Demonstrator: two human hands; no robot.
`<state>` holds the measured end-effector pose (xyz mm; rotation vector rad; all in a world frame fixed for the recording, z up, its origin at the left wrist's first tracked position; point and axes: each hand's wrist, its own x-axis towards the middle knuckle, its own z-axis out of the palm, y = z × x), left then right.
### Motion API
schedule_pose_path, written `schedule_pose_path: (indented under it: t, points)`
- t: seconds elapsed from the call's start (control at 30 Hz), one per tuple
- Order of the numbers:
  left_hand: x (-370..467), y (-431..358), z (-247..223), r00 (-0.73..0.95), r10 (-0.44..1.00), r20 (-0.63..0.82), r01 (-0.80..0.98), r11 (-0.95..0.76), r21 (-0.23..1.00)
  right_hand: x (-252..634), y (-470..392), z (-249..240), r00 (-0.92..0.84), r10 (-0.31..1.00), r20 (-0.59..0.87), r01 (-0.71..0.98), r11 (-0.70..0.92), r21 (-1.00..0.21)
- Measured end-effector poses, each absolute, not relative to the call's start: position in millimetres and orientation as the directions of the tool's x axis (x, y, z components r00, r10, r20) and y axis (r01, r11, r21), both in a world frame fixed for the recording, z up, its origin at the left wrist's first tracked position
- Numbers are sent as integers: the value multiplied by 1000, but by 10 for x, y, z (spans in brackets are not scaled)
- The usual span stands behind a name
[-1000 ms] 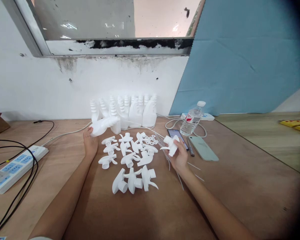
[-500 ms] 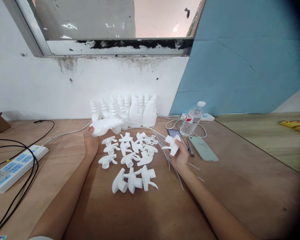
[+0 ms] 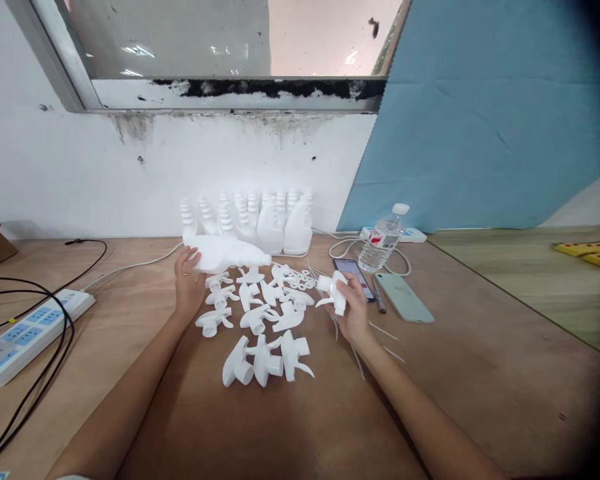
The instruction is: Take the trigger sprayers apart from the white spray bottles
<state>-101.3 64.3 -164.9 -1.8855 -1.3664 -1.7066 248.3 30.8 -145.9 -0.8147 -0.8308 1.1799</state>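
One tapered white plastic bottle (image 3: 225, 255), likely light, suits base holding by curled left hand (image 3: 187, 283); right hand (image 3: 355, 308) clasps white plastic trigger-sprayer (image 3: 337, 293)

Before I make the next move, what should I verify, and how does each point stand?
1. Left hand gripping the bottle: ok.
2. Right hand gripping a spray head: ok.
3. Bottle's neck facing the right hand: ok, the bottle lies sideways.
4. Spray head meeting the neck: not ok, they are apart.
5. Bottle clear of the loose spray heads: cannot tell, it overlaps some in view.
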Motion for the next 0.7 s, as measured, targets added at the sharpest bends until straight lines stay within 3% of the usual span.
schedule_pose_path:
  t: [0.17,0.27,0.5,0.7]
  points:
    - [-722,448,-1502,122,430,895,779,-600,183,2415,237,-1424,75,986,151,-379,168,-910]
    - [-578,334,-1466,161,408,899,778,-613,139,2377,213,-1396,35,988,150,-382,152,-912]
    - [-511,215,-1494,107,470,876,796,-568,208,2374,174,-1164,-33,985,172,-484,135,-865]
    - [-504,239,-1513,16,573,819,725,-571,386,2362,151,-803,-228,950,213,-526,64,-848]
